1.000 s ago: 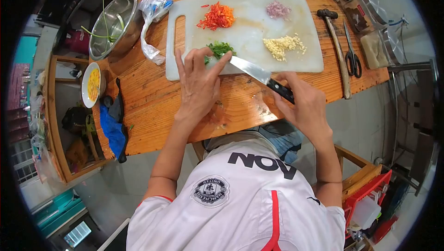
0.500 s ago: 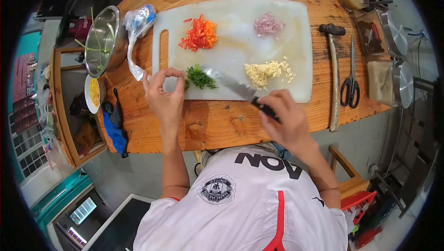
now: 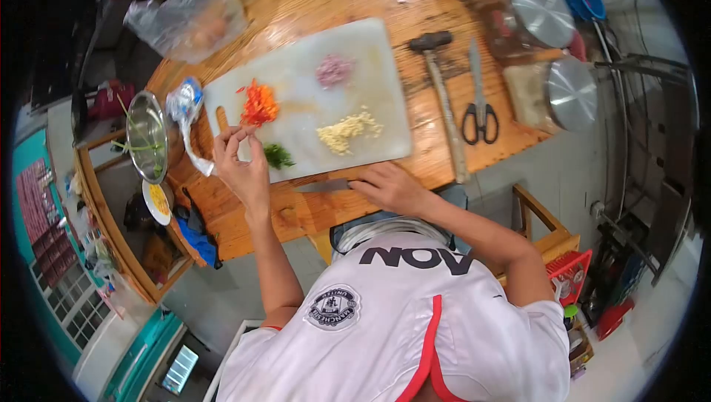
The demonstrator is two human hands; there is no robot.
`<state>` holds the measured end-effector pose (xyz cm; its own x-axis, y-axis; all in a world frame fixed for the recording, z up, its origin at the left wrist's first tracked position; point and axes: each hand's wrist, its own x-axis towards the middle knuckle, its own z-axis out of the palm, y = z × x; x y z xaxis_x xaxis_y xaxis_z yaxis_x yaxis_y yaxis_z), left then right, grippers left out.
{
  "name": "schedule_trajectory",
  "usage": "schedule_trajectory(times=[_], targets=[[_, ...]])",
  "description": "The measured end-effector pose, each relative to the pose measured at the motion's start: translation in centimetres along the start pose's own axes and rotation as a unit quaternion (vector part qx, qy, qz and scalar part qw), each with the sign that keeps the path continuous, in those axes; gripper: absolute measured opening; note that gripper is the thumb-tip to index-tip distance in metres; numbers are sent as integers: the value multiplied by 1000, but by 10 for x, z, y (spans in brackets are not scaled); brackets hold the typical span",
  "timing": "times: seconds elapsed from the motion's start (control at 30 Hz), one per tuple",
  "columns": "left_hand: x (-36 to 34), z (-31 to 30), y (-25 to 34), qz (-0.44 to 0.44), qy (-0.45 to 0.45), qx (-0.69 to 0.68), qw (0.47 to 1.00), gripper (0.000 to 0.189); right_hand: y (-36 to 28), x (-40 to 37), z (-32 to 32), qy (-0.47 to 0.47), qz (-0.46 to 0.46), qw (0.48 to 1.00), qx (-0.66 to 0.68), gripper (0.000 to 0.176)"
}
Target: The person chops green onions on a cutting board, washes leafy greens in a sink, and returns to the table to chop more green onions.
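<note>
My right hand (image 3: pixel 390 189) is closed over the handle of a knife. The knife (image 3: pixel 323 186) lies low along the front of the wooden table, its blade pointing left, just below the cutting board (image 3: pixel 296 124). Over the board's left end, my left hand (image 3: pixel 243 169) has its fingertips drawn together in a pinch; whatever may be between them is hidden. Beside that hand sits a small heap of chopped green herbs (image 3: pixel 278 155). Chopped red and orange peppers (image 3: pixel 258 104), minced purple onion (image 3: pixel 335 71) and minced garlic (image 3: pixel 348 131) form separate heaps on the board.
A hammer (image 3: pixel 441 95) and scissors (image 3: pixel 480 109) lie right of the board. Lidded containers (image 3: pixel 544 13) stand beyond. At left are a metal bowl (image 3: pixel 147 138) with green stems, a yellow-filled plate (image 3: pixel 156 202), a knotted plastic bag (image 3: pixel 185 109) and a blue cloth (image 3: pixel 197 233).
The knife has moved off the board, down to the table's front edge, with my right hand. My left hand's ring-shaped pinch has altered slightly. The camera view has shifted and turned.
</note>
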<state>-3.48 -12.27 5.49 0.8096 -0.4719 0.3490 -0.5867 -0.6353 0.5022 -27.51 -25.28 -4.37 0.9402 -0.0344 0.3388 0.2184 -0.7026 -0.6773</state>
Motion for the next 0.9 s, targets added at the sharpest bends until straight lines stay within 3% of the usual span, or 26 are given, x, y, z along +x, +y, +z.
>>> schedule_trajectory(times=[0.13, 0.23, 0.27, 0.37, 0.43, 0.5, 0.63, 0.73, 0.9], targets=[[-9, 24, -11, -22, -67, 64, 995, 19, -18, -2, -13, 74, 9, 997, -14, 35], [-8, 22, 2, -176, -98, 85, 976, 22, -32, -27, -50, 135, 54, 989, 10, 34], [-8, 18, 11, -176, -91, 85, 976, 35, -32, -46, -63, 151, 74, 986, 1, 34], [-9, 19, 24, -139, -33, 189, 971, 46, -38, -105, -111, 228, 156, 961, -7, 29], [-16, 20, -5, -103, -2, 153, 983, 50, -49, -134, -150, 280, 272, 921, -14, 26], [-22, 8, -30, -104, 8, 193, 976, 42, -48, -175, -165, 305, 360, 882, -16, 22], [-46, -34, -50, -247, 5, 210, 946, 18, -40, -249, -184, 215, 421, 881, -21, 13], [-58, -57, -31, -326, -37, 199, 924, 18, -45, -250, -194, 196, 475, 858, -17, 9], [-79, -49, -47, -318, -10, 175, 932, 26, -61, -217, -212, 165, 489, 856, 21, 9]])
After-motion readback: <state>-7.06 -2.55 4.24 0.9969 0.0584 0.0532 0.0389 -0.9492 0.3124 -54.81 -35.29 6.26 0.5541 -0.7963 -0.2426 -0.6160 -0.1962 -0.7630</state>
